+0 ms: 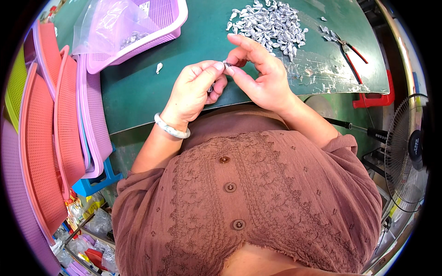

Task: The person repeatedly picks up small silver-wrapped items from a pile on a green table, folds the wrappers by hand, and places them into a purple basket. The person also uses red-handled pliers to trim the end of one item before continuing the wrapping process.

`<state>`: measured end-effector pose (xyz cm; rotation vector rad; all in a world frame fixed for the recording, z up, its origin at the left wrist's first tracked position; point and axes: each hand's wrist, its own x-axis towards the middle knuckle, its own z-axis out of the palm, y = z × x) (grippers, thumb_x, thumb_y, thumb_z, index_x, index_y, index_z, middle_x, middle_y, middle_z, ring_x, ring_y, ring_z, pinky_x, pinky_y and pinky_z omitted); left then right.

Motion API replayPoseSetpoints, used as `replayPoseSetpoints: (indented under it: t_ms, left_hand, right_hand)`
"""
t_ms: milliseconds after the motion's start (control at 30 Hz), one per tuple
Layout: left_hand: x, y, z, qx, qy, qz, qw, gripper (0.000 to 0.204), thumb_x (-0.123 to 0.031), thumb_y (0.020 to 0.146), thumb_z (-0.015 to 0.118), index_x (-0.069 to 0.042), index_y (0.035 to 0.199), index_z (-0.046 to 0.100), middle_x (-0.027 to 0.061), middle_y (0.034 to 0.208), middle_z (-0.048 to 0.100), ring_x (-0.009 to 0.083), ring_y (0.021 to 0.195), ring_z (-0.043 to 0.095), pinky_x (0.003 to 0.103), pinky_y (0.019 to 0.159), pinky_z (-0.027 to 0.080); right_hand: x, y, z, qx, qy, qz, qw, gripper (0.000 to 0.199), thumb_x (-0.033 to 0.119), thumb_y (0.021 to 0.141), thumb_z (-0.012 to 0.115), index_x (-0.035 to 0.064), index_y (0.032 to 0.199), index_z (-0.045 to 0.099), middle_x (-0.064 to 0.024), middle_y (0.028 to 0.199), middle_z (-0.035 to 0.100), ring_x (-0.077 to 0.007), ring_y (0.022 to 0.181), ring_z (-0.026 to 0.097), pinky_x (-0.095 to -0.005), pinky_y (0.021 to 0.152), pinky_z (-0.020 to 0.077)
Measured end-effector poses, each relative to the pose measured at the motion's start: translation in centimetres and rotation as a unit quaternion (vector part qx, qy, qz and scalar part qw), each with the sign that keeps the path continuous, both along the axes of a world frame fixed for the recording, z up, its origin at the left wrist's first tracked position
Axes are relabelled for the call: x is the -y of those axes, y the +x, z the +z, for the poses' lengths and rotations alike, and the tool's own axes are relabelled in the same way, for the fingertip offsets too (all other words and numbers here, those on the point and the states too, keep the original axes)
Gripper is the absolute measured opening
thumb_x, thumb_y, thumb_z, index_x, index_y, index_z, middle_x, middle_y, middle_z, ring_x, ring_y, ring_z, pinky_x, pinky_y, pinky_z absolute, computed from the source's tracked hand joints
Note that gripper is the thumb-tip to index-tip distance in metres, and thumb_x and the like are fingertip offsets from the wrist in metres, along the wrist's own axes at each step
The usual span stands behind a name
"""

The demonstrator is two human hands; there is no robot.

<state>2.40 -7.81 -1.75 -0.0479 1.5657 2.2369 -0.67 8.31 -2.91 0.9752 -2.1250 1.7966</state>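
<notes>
1. Head view: we are pinching a small silver piece (226, 65) between the fingertips of our left hand (195, 89) and right hand (260, 76), just above the near edge of the green worktop (138, 87).
2. The piece is mostly hidden by our fingers; we cannot tell which way its long axis is pointing.
3. Both hands are closing narrowly on it, thumbs and forefingers meeting, and a pale bangle (171, 129) is sitting on the left wrist.
4. A heap of silver teardrop pieces (269, 25) is lying on the worktop just beyond the right hand; one stray piece (159, 67) is lying apart, to the left.
5. A pink mesh basket (159, 27) is holding a clear plastic bag (113, 25) with silvery bits inside.
6. Red-handled pliers (352, 50) are lying on the far right.
</notes>
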Motion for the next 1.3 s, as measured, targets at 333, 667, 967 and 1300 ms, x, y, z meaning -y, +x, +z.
replayPoseSetpoints:
  t_ms: [333, 667, 967, 1300]
  left_hand:
    - [0.15, 0.0, -0.39, 0.009, 0.011, -0.001, 1.0, 0.022, -0.024, 0.089, 0.05, -0.005, 0.082, 0.06, -0.0033, 0.059, 0.048, 0.003, 0.049, 0.039, 0.015, 0.042, 0.029]
    - [-0.01, 0.06, -0.19, -0.002, -0.021, 0.003, 1.0, 0.022, -0.021, 0.09, 0.048, -0.004, 0.082, 0.059, -0.0015, 0.058, 0.047, 0.0043, 0.048, 0.037, 0.017, 0.041, 0.027]
    - [0.01, 0.12, -0.11, 0.002, -0.009, 0.014, 1.0, 0.02, -0.022, 0.085, 0.059, -0.003, 0.079, 0.063, -0.004, 0.058, 0.049, 0.0021, 0.048, 0.039, 0.015, 0.041, 0.029]
    - [-0.47, 0.33, -0.31, -0.016, -0.016, 0.05, 0.998, 0.015, -0.018, 0.082, 0.062, -0.003, 0.08, 0.063, -0.0043, 0.06, 0.051, 0.0009, 0.049, 0.04, 0.015, 0.043, 0.031]
  right_hand:
    - [-0.34, 0.25, 0.0, 0.071, -0.003, 0.037, 0.997, 0.05, -0.004, 0.078, 0.058, 0.0021, 0.125, 0.041, -0.0045, 0.089, 0.056, -0.0097, 0.081, 0.053, -0.0231, 0.074, 0.0443]
    - [-0.2, 0.41, 0.05, 0.114, -0.035, 0.037, 0.992, 0.046, -0.003, 0.078, 0.058, 0.0018, 0.122, 0.044, -0.0051, 0.086, 0.057, -0.0107, 0.078, 0.056, -0.023, 0.073, 0.0461]
    - [-0.56, 0.35, 0.18, 0.17, -0.057, 0.062, 0.982, 0.047, -0.002, 0.081, 0.056, 0.0002, 0.125, 0.039, -0.0062, 0.09, 0.059, -0.011, 0.083, 0.056, -0.0228, 0.077, 0.0449]
    - [-0.76, 0.64, 0.47, 0.173, -0.032, 0.043, 0.984, 0.047, -0.002, 0.081, 0.055, 0.0003, 0.125, 0.039, -0.0063, 0.093, 0.062, -0.0101, 0.089, 0.055, -0.0241, 0.084, 0.0419]
